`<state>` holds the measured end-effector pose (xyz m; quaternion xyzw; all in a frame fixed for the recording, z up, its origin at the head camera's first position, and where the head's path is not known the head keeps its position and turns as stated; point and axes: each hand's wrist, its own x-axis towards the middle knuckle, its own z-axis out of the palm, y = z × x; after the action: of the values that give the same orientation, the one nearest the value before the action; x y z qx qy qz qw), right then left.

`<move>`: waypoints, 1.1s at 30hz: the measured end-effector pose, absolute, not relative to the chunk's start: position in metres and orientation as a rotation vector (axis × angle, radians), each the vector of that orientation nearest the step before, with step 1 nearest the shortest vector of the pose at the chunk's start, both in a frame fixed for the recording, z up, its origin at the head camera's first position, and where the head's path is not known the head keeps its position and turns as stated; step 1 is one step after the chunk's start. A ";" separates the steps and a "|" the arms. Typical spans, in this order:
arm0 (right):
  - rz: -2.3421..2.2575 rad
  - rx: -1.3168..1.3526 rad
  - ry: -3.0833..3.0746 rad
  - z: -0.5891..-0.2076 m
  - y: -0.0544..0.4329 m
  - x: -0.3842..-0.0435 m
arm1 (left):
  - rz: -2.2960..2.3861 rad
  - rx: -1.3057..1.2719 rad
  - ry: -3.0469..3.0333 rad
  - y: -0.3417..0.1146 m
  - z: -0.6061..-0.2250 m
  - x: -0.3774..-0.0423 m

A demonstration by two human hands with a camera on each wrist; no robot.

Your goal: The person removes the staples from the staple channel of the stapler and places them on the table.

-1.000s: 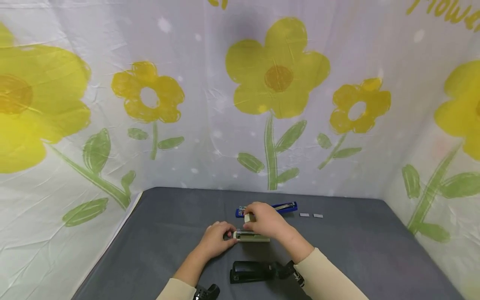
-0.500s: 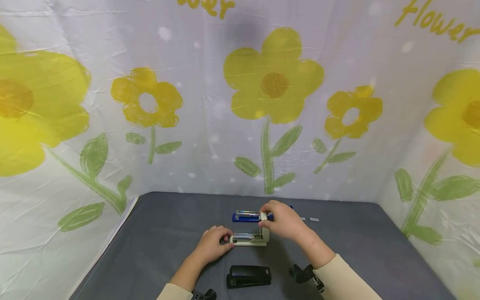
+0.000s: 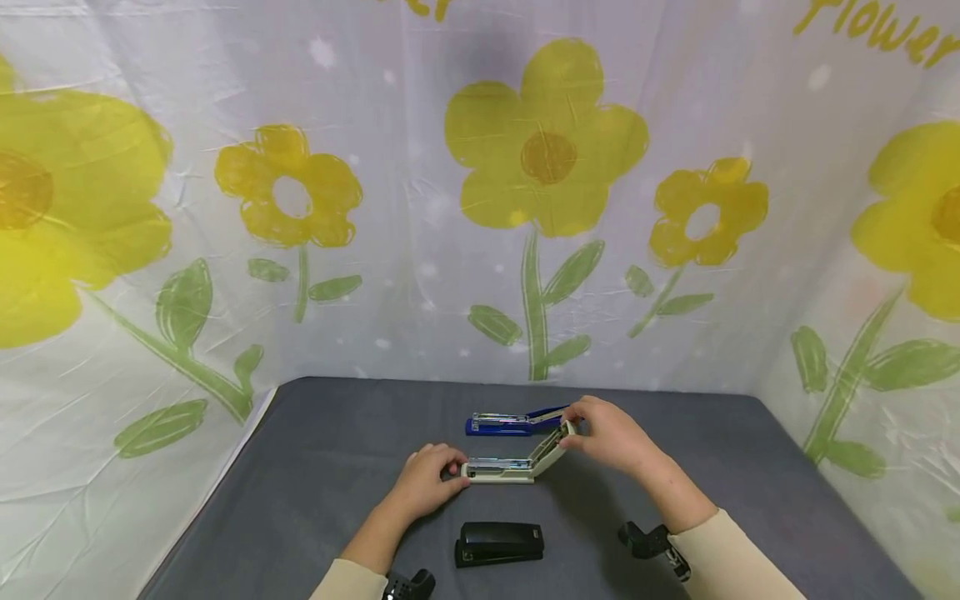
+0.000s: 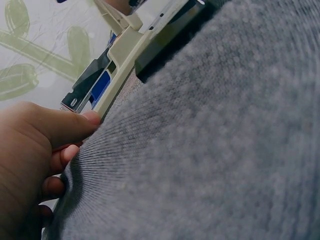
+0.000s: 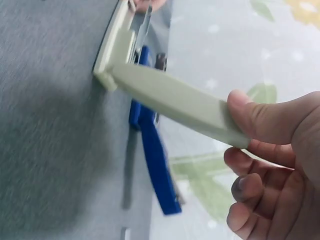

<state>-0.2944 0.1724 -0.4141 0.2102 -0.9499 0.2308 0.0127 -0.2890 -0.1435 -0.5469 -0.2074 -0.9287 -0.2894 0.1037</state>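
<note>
Pinched the left end of the cream stapler [image 3: 504,478] between thumb and bent fingers of the left grip [image 3: 429,477], probably to steady its base, with the closed black stapler [image 3: 499,543] nearer and the opened blue stapler [image 3: 501,429] beyond. Farther right, held up its cream lid [image 5: 175,97] between thumb and forefinger of the right grip [image 3: 613,435], likely to control the tilt. Worked midway across a dark grey surface [image 3: 352,433], with flower-printed cloth [image 3: 412,267] behind and to both sides.
</note>
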 end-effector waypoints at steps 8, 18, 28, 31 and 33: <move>0.647 0.640 -3.029 -0.422 0.191 -0.294 | -0.873 -0.586 -2.753 -0.144 -0.546 -0.288; 0.557 0.603 -3.137 -0.437 0.201 -0.296 | -0.881 -0.590 -2.738 -0.144 -0.541 -0.285; 0.577 0.598 -3.071 -0.442 0.195 -0.293 | -0.866 -0.594 -2.732 -0.144 -0.546 -0.288; 0.611 0.614 -3.031 -0.439 0.188 -0.291 | -0.875 -0.603 -2.728 -0.143 -0.547 -0.289; 0.642 0.627 -3.003 -0.436 0.184 -0.290 | -0.882 -0.604 -2.728 -0.143 -0.547 -0.289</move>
<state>-0.2903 0.1836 -0.4364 0.2000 -0.9582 0.2048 0.0038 -0.2891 -0.1433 -0.5469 -0.2051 -0.9258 -0.2994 0.1054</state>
